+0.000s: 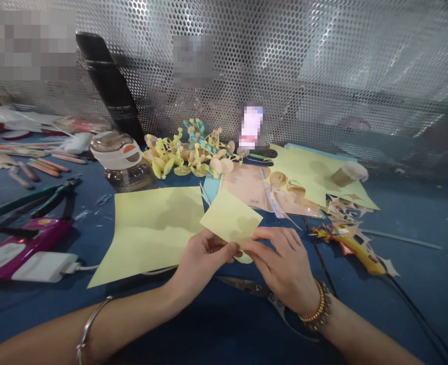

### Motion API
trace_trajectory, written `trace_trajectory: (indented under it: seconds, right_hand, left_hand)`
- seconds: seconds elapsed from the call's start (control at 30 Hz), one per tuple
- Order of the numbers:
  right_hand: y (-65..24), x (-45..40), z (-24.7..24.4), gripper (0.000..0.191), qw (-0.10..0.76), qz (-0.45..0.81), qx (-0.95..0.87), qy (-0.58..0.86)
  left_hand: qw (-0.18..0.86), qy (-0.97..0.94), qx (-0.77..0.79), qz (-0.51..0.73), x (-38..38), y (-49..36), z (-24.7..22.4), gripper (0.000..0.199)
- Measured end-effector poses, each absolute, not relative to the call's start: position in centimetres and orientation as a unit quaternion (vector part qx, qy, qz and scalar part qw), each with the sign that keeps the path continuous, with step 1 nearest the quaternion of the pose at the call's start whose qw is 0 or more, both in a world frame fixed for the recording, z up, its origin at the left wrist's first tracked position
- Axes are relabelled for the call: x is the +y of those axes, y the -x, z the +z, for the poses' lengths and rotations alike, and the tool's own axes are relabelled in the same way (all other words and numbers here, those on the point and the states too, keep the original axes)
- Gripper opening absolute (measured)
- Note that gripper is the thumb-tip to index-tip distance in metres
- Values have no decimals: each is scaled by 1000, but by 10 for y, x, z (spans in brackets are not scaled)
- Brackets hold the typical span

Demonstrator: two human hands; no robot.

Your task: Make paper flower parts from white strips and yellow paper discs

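Observation:
Both my hands pinch a small yellow paper piece over the middle of the table. My left hand grips its lower edge between thumb and fingers. My right hand closes on its lower right side, fingertips almost meeting the left thumb. A rounded bit of yellow paper shows just under the fingertips. Below the hands lies a pair of scissors, partly covered by my right hand. A larger yellow sheet rests to the left, slightly curled.
Yellow and blue paper flowers cluster behind, beside a lidded jar. A yellow glue gun lies right among paper scraps. Left are green-handled pliers and a purple power strip. A phone leans against the perforated metal panel.

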State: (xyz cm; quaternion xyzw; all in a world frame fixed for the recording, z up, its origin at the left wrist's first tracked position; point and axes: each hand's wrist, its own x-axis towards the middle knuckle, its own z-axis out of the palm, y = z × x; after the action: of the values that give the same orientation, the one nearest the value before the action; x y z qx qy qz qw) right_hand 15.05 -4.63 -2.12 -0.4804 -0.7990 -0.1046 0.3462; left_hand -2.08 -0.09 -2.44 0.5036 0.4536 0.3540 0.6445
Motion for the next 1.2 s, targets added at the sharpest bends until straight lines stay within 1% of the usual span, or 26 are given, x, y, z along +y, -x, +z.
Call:
trace_trajectory:
  seconds: [0.17, 0.33, 0.43, 0.77, 0.93, 1.2]
  right_hand:
    - [-151, -46, -23, 17, 348, -92, -804, 474]
    - [-150, -45, -25, 5, 361, -66, -786, 498]
    - [-151, -43, -26, 2, 374, -51, -777, 504]
    - [-150, -43, -24, 9, 383, -40, -773, 504]
    - [-152, -42, -23, 7, 380, -39, -769, 512]
    - [-159, -40, -22, 3, 387, -58, -760, 518]
  left_hand:
    - [627, -527, 462, 341, -1, 22, -23, 14]
    - [636, -530, 457, 324, 0, 22, -26, 14]
    - [657, -517, 436, 331, 0, 22, -26, 11]
    - [698, -480, 399, 350, -1, 19, -25, 15]
    - [705, -476, 400, 341, 0, 15, -26, 17]
    - [695, -472, 429, 331, 4, 5, -22, 12]
